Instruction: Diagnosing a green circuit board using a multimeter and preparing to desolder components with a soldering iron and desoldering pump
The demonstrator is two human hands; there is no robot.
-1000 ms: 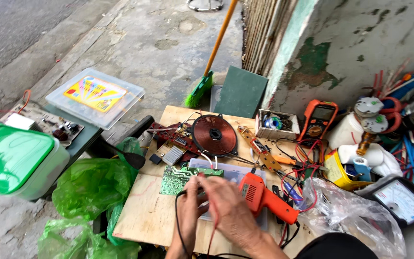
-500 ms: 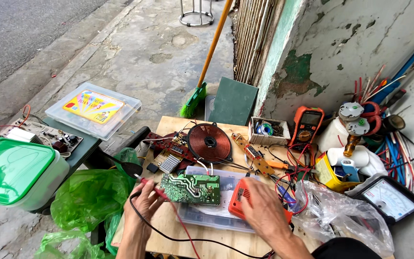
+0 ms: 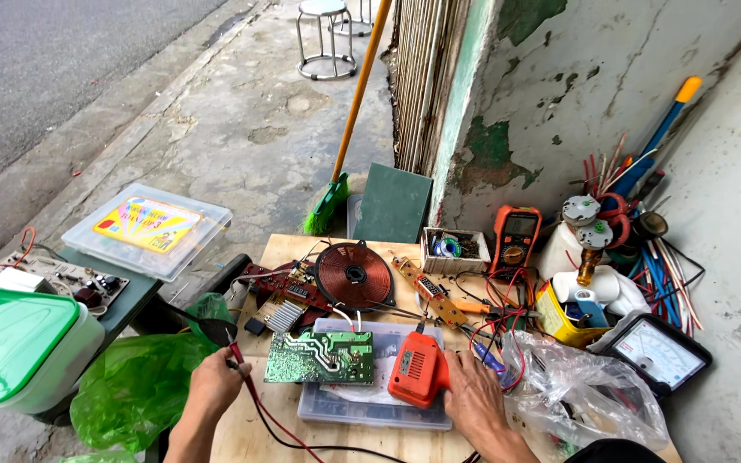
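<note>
The left hand [image 3: 216,383] is pinching a red test probe [image 3: 238,356] with its fingers closed around it, at the near left edge of the wooden table [image 3: 285,429]. The right hand [image 3: 476,397] is wrapping around the handle of an orange soldering gun [image 3: 418,369], which is lying on a clear flat box [image 3: 370,407]. A green circuit board [image 3: 319,357] is sitting between the hands, on the box. Farther back a round copper coil [image 3: 354,274] is resting. Far left, a clear plastic case [image 3: 147,230] is showing a bright yellow label. A yellow tin [image 3: 559,315] is standing on the right, near a white dial meter [image 3: 655,351].
</note>
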